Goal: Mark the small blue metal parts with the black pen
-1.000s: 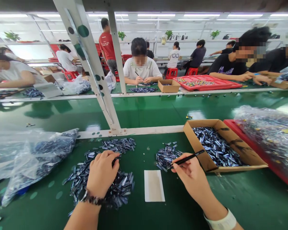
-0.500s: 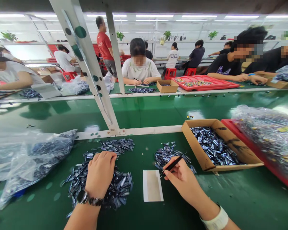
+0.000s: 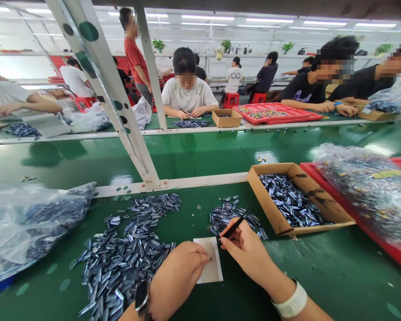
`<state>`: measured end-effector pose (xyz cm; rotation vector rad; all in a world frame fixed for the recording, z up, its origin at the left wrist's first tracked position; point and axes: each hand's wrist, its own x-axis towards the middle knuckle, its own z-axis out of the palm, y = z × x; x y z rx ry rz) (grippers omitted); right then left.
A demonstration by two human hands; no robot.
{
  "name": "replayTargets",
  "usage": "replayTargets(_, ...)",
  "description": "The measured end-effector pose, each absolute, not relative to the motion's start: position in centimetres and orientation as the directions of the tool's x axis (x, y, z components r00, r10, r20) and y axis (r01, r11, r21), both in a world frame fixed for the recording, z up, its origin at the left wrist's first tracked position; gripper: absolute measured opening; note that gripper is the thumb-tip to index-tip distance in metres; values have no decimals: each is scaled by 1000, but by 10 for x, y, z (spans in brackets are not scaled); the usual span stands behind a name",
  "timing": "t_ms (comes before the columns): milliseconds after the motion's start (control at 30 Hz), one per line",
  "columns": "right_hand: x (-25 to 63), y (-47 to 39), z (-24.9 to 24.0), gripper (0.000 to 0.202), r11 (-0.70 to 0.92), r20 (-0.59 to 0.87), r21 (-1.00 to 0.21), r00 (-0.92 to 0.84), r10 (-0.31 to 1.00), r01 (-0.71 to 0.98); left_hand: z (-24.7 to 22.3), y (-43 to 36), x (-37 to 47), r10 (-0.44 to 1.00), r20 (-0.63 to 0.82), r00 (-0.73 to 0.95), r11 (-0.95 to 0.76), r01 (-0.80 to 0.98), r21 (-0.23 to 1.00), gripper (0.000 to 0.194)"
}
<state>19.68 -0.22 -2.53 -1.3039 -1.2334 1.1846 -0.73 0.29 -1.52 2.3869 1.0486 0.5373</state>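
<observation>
My left hand [image 3: 183, 269], with a dark watch at its wrist, is over the left part of a small pale card [image 3: 211, 272]. Its fingers are bent together, and a tiny dark item shows by the fingertips; what they grip is too small to name. Black tweezers [image 3: 233, 229] are held in my right hand [image 3: 245, 247], their tips at the card's upper right edge. A large pile of dark glossy pieces [image 3: 120, 263] lies left of my left hand. Just beyond my right hand is a smaller pile [image 3: 225, 214] of like pieces.
A cardboard box [image 3: 321, 229] of dark pieces stands at right, beside a red tray [image 3: 381, 236] bearing a filled plastic bag [image 3: 364, 191]. Another bag [image 3: 50, 223] lies left. A white slanted post [image 3: 110, 102] rises ahead. People sit across the green bench [image 3: 200, 154].
My left hand has moved right, from over the large pile to the card, uncovering more pieces. My right hand keeps the tweezers near the card. The whole view has shifted slightly.
</observation>
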Motion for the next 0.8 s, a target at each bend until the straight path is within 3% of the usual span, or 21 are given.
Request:
replayTargets(200,195,-2,-24,17,-48,-46,-996,30,998,71,-7,4,-8,843,33,537,-463,692,553,28)
replayTargets(300,195,-1,-25,18,-44,-41,-997,36,998,70,-5,3,-7,849,8,529,-445,706,551,20)
replayTargets(633,195,-1,-27,24,-52,-49,-996,41,998,71,-4,1,0,845,27,534,-463,706,536,21)
replayTargets(800,195,1,-28,38,-70,-71,-997,78,994,-16,-3,0,0,846,42,531,-465,696,547,21)
